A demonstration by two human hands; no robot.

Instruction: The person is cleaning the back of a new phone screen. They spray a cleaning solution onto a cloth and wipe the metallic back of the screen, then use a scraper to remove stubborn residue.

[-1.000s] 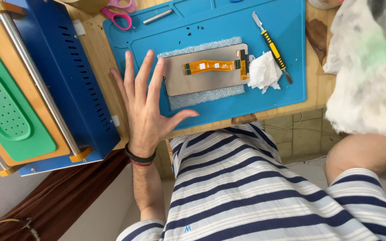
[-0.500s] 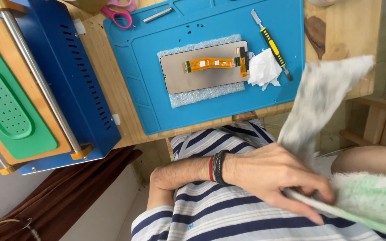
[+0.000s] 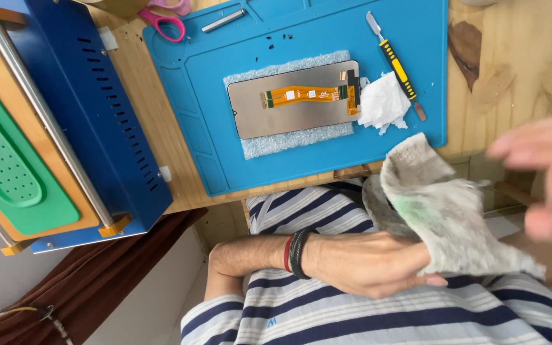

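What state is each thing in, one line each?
Left hand: gripping the cloth.
Right hand: blurred, open, off the cloth.
Cloth: crumpled, held over the lap.
Phone screen: face down on a foam pad.
Scissors: closed.
Tissue: crumpled.

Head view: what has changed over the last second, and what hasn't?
The left hand left the bench edge, crossed the lap and gripped the cloth. The right hand, blurred, went from holding the cloth up to hanging open beside it. The phone screen, tissue and blue mat stayed put.
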